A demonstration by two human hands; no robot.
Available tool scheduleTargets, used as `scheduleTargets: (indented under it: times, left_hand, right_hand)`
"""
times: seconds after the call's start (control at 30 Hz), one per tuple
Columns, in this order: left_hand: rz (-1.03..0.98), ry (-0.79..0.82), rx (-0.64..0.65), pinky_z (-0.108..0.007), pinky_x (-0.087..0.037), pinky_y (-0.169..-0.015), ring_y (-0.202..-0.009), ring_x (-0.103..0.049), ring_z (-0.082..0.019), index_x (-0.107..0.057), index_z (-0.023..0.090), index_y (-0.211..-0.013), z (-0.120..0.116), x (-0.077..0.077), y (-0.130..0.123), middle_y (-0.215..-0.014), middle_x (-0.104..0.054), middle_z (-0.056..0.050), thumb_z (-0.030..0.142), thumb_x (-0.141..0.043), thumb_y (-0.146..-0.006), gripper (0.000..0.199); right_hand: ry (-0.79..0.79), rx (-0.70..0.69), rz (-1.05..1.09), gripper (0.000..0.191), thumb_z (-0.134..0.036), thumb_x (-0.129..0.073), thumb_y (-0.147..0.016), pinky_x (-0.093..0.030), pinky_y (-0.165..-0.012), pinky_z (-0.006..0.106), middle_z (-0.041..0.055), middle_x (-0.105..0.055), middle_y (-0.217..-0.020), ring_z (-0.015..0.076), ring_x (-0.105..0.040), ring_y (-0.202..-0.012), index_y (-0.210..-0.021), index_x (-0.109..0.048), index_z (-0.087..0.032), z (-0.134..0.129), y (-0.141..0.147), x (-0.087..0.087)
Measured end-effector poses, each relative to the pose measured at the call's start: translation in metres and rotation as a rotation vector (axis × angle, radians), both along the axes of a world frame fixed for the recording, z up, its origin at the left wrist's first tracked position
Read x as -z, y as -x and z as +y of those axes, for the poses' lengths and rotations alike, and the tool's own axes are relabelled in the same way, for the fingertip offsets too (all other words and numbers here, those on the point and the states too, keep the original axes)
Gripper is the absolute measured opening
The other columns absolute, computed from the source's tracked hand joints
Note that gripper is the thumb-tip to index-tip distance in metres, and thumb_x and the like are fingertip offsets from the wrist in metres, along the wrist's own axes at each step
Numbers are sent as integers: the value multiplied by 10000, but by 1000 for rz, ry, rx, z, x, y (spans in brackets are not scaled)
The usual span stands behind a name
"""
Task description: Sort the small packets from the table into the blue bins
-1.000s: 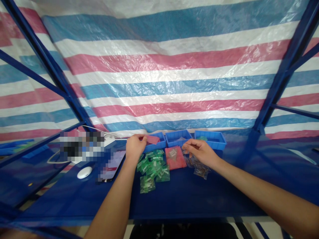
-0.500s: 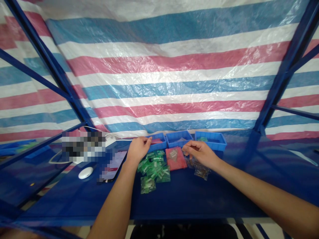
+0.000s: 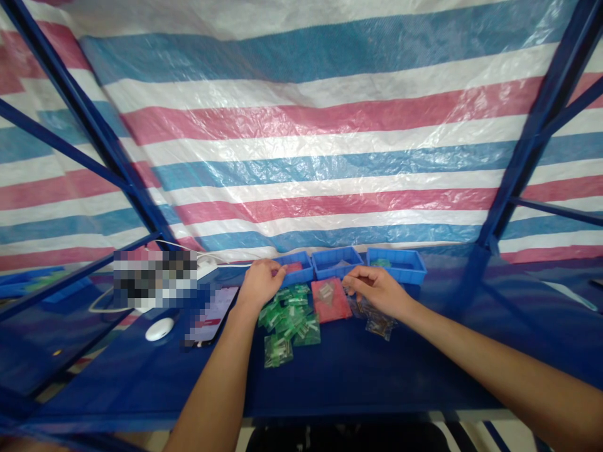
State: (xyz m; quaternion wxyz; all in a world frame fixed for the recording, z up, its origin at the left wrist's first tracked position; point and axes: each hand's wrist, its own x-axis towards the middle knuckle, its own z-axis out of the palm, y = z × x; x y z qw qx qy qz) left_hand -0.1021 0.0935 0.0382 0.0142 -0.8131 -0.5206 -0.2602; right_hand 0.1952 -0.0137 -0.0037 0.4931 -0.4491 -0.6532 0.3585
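At the left blue bin (image 3: pixel 308 274), my left hand (image 3: pixel 261 285) rests over the near-left side, with fingers curled beside a red packet (image 3: pixel 294 268) inside; whether it grips the packet is hidden. My right hand (image 3: pixel 374 289) is closed in a pinch, its fingertips just over the right edge of a red bag (image 3: pixel 335 309). What that pinch holds is too small to make out. On the red bag lies a small clear bag (image 3: pixel 326 292). Green bags (image 3: pixel 289 320) with small parts are heaped between my arms. Several clear bags of dark parts (image 3: pixel 380 325) lie under my right hand.
A middle blue bin (image 3: pixel 336 269) and a right blue bin (image 3: pixel 405 274) stand along the back. To the left are a phone (image 3: pixel 214 320), a white rounded case (image 3: pixel 159 329) and white cables (image 3: pixel 226 265). Blue frame posts (image 3: pixel 511 169) flank the striped sheet (image 3: pixel 330 150).
The whole view has shifted slightly, so things sit a little further left. My left fingers are slightly lower at the bin and more of the red packet shows. My right hand keeps its pinch.
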Motion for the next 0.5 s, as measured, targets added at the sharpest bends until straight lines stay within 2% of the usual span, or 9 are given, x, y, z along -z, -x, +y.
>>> scheduleTargets:
  times: [0.1,0.27,0.37,0.5]
  left_hand:
    - [15,-37,80,-342,-518,-943,-962,-695,-244,-807,227,-865,-2,0,-2,-974,-768,-85,515,-520,-943,414]
    - [3,-82,138,-336,-509,-917,-940,-676,-228,-812,229,-951,-8,-5,-5,-968,-743,-82,523,-517,-956,417]
    - [12,-43,180,-318,-508,-872,-894,-678,-218,-811,230,-933,-11,-8,-7,-933,-750,-75,525,-505,-965,426]
    - [45,10,172,-309,-505,-824,-841,-687,-218,-809,226,-891,-11,-5,-6,-908,-770,-73,522,-489,-969,443]
  right_hand:
    - [-18,0,-9,380,-561,-641,-911,-497,-586,261,27,-717,-782,144,-618,-603,-889,-711,-188,0,0,0]
    - [-20,6,-18,389,-570,-641,-907,-492,-577,258,28,-717,-778,146,-619,-602,-887,-710,-187,-1,1,-2]
    - [-14,8,-24,376,-558,-640,-912,-495,-589,260,26,-716,-774,147,-621,-609,-882,-708,-189,-2,1,-3]
    - [-14,4,-23,359,-543,-635,-921,-497,-593,262,23,-712,-772,149,-621,-615,-890,-708,-193,-3,2,-2]
